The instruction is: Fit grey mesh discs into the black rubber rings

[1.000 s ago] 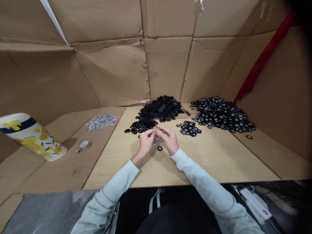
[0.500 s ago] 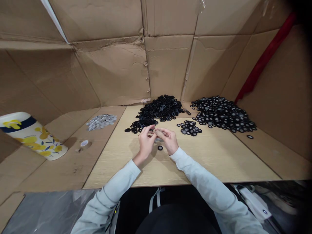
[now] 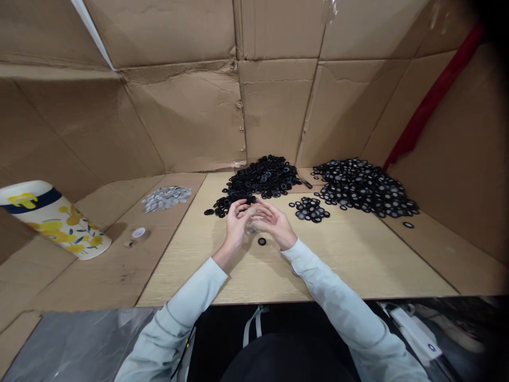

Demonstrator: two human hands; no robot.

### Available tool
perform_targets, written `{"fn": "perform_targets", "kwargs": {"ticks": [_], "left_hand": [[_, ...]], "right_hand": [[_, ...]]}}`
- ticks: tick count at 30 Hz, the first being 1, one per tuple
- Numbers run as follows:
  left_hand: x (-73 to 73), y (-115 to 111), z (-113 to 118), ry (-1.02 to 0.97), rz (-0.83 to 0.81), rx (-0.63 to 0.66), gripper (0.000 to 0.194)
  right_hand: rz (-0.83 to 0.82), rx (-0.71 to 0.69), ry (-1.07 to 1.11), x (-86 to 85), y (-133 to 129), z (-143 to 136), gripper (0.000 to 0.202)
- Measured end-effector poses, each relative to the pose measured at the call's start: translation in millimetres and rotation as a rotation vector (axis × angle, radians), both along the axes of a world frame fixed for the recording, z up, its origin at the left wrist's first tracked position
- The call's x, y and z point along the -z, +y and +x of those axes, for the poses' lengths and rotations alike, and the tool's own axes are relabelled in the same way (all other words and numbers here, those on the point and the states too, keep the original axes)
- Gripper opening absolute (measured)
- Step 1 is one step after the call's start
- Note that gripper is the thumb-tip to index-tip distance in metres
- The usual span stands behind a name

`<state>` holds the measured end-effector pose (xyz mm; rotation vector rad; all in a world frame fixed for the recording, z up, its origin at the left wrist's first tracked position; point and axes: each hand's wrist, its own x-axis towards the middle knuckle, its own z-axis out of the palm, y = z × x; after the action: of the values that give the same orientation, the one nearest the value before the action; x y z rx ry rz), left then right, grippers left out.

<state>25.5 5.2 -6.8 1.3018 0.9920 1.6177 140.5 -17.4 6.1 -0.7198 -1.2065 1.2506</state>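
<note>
Pale discs (image 3: 167,199) are heaped at left; black rings (image 3: 264,178) are piled beyond the left hand (image 3: 235,225) and might be scattered by brushing fingers; whether anything is gripped by either hand cannot be told; a lone ringed disc (image 3: 262,241) could be knocked by a lowered wrist; the right hand (image 3: 280,225) is curled, flanked by a small ringed-disc heap (image 3: 312,209).

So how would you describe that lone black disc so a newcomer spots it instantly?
On the pale board, find the left hand and right hand. Just on their near side lies a small grey-centred black disc. It sits alone, whereas the lookalike cluster is farther back, to the right.
</note>
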Motion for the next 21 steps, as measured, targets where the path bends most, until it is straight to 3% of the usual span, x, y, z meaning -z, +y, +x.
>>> {"fn": "perform_targets", "kwargs": {"ticks": [4,9,15,17,21], "left_hand": [[-1.5,-0.2,-0.7,0.054,0.047,-0.057,0.025],[-4.9,-7.0,-3.2,0.192,0.136,-0.164,0.021],[1.1,-8.0,-11.2,0.651,0.548,-0.428,0.017],[3.6,-6.5,-13.2,0.75,0.665,-0.469,0.007],[4.7,-6.0,-17.6,0.874,0.852,-0.485,0.011]], "right_hand": [[-0.046,0.106,0.061,0.0,-0.1,-0.8,0.039],[-0.246,0.127,0.16,3.7,-0.2,-3.3,0.033],[-0.368,0.041,0.199,4.6,-0.9,-1.4,0.029],[-0.37,0.026,0.197,3.9,-1.6,-1.3,0.026],[-0.374,-0.01,0.186,1.5,-2.7,-1.2,0.019]]}}
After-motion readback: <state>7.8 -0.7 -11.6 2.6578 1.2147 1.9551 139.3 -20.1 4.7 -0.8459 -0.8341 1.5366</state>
